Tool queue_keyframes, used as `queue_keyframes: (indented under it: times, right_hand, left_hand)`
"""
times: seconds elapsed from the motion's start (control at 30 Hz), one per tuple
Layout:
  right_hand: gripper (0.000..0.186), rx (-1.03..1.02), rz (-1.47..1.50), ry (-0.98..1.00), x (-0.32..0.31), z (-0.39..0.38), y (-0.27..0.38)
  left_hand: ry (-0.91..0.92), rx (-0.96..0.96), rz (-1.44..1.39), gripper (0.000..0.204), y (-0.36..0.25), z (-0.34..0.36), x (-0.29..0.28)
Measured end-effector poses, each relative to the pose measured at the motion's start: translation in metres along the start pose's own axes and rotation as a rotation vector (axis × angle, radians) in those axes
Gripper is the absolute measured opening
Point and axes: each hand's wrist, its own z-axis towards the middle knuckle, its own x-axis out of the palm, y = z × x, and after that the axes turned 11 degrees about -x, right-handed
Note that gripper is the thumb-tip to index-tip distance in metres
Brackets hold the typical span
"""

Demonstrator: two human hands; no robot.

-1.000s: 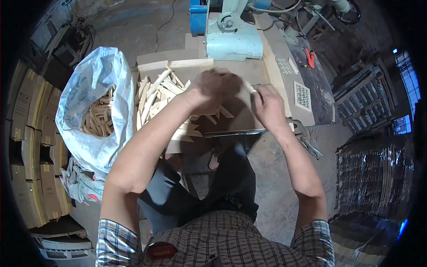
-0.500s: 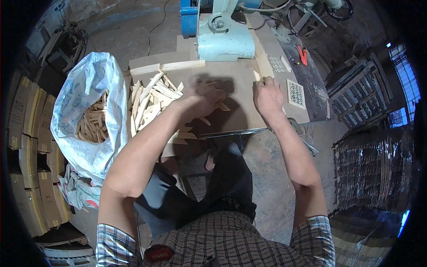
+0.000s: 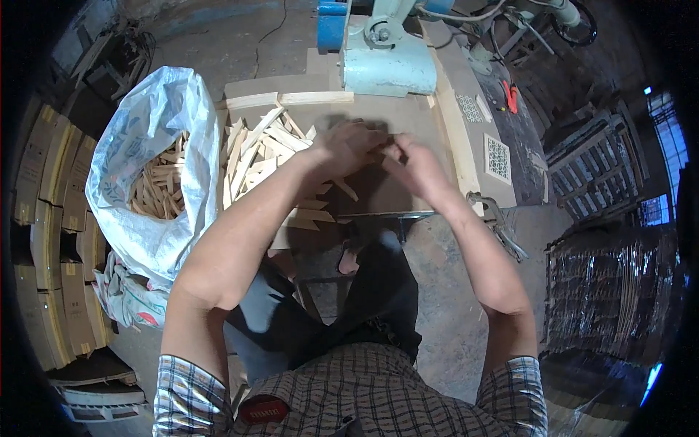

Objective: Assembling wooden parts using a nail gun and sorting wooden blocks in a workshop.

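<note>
My left hand [image 3: 352,146] and my right hand [image 3: 416,166] meet over the brown worktop, fingertips touching or nearly so. Both have their fingers drawn together, and whatever may be between them is too small or hidden to make out. Just below and left of my left hand, a wooden strip [image 3: 346,190] pokes out over the board. A heap of pale wooden strips [image 3: 255,153] lies left of my hands, with a few pieces [image 3: 309,215] near the front edge.
A white woven sack [image 3: 156,244] with wooden pieces [image 3: 162,186] stands at the left. Behind my hands is a pale green machine [image 3: 389,69]. Wooden rails [image 3: 317,97] border the worktop. Patterned lattice panels [image 3: 497,158] and red-handled pliers [image 3: 512,97] lie at the right.
My right hand has left the right-hand rail and moved left to meet my left hand. My left hand has shifted slightly right. The whole view has shifted a little.
</note>
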Motion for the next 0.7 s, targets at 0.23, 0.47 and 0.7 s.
queue_keyframes:
  times: [0.23, 0.47, 0.7]
  right_hand:
    - [0.023, 0.279, 0.15, -0.304, 0.001, -0.029, -0.003]
    - [0.016, 0.193, -0.372, -0.255, -0.009, -0.041, -0.001]
    - [0.011, -0.078, -0.583, -0.205, -0.018, -0.056, -0.011]
  left_hand:
    - [-0.292, 0.019, -0.01, 0.031, 0.0, -0.013, -0.001]
    - [0.002, -0.139, 0.202, 0.022, 0.002, -0.009, -0.021]
    - [-0.175, -0.108, 0.008, 0.033, -0.014, -0.012, -0.026]
